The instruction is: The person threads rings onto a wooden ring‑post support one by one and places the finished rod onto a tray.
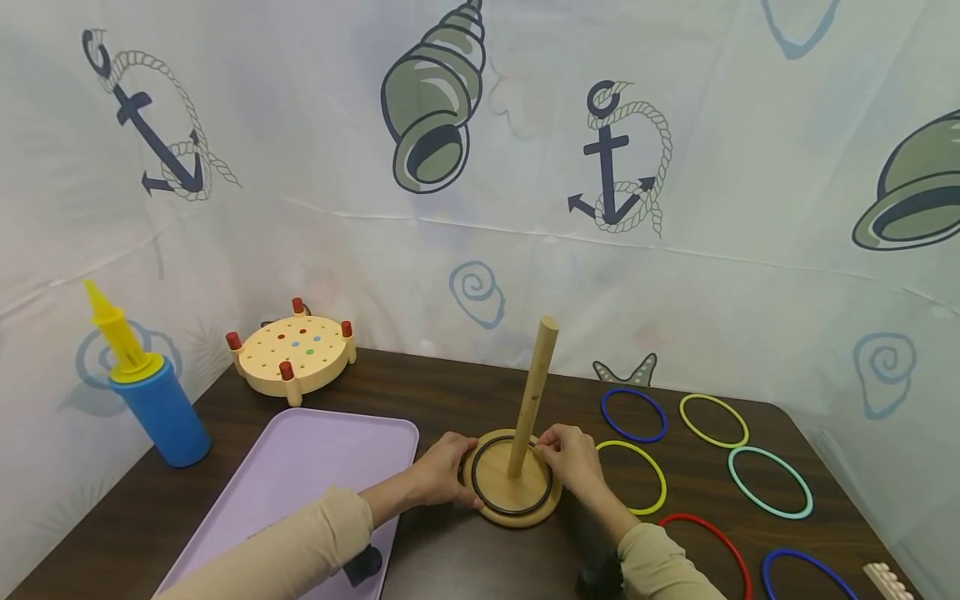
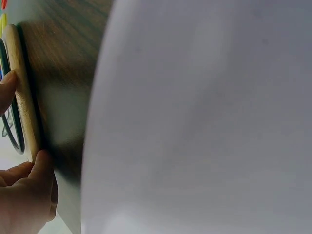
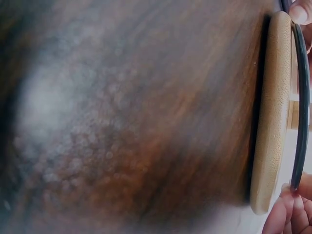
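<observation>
A round wooden base (image 1: 491, 510) with an upright wooden peg (image 1: 536, 383) stands on the dark table. Around the peg's foot is a black ring (image 1: 512, 511), just above the base's top. My left hand (image 1: 442, 471) grips the base's left edge, thumb at the near side and fingers at the far side. At the right side, my right hand (image 1: 573, 458) pinches the black ring between thumb and fingertips. In the right wrist view, the ring (image 3: 301, 107) stands a little off the base (image 3: 273, 112). The left wrist view shows the base's edge (image 2: 24, 97) beside my left fingers.
A lilac tray (image 1: 345, 442) lies to the left. Behind it stand a round pegged board (image 1: 292, 354) and a blue-and-yellow pump (image 1: 161, 412). On the right lie yellow (image 1: 663, 483), blue (image 1: 663, 421), red (image 1: 723, 537) and turquoise (image 1: 772, 508) rings. A patterned cloth (image 1: 525, 275) hangs behind the table.
</observation>
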A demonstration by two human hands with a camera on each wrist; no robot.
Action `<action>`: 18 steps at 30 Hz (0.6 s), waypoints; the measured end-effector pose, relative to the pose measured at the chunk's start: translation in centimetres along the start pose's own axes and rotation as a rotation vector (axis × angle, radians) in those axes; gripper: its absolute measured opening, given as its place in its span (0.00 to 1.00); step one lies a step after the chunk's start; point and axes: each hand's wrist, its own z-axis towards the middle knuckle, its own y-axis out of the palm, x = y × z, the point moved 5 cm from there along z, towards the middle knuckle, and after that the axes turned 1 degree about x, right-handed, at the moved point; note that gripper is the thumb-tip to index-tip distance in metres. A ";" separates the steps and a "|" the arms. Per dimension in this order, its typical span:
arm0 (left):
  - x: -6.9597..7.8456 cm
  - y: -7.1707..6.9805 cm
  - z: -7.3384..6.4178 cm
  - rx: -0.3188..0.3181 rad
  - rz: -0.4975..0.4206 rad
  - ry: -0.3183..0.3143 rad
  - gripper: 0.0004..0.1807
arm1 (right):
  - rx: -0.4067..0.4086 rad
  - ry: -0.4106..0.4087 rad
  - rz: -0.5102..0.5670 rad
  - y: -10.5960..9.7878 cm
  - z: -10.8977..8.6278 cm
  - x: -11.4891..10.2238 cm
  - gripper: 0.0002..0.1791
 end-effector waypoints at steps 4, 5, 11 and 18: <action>-0.1 0.0 0.0 -0.005 0.004 -0.008 0.46 | 0.005 -0.002 0.002 0.1 0.0 0.0 0.04; 0.0 0.0 0.0 -0.006 0.004 -0.008 0.46 | 0.003 0.003 0.002 0.1 0.0 0.0 0.04; -0.1 0.0 0.1 -0.008 0.007 0.000 0.46 | -0.005 -0.008 -0.004 0.1 0.0 0.0 0.03; 0.0 -0.1 0.0 -0.007 0.012 -0.002 0.46 | -0.004 -0.012 0.059 -0.9 -0.4 0.4 0.02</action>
